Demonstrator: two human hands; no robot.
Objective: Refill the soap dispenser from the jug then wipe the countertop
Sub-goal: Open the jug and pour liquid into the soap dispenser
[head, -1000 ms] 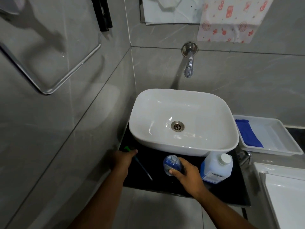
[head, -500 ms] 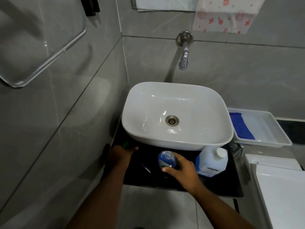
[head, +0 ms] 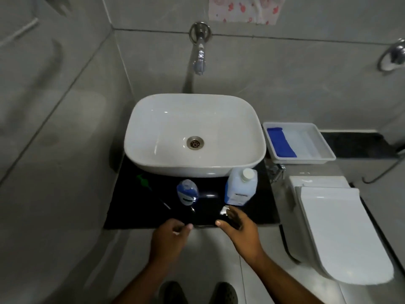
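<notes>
The clear soap dispenser bottle (head: 187, 191), holding blue liquid and with no pump on it, stands on the black countertop (head: 131, 207) in front of the white basin (head: 195, 134). Its green pump (head: 144, 182) with a long tube lies to the left on the counter. The white jug (head: 241, 186) with a white cap stands to the right of the bottle. My left hand (head: 169, 238) hovers at the counter's front edge, fingers loosely curled, holding nothing. My right hand (head: 238, 229) is open beside it, below the jug, touching neither jug nor bottle.
A white tray (head: 311, 141) with a folded blue cloth (head: 281, 142) sits right of the basin. A wall tap (head: 199, 60) hangs above the basin. A white toilet (head: 341, 229) stands at the right, grey tiled walls at left and back.
My right hand let go of the dispenser bottle and my left hand left the pump on the counter. Both hands drew back to the counter's front edge. The view tilted down.
</notes>
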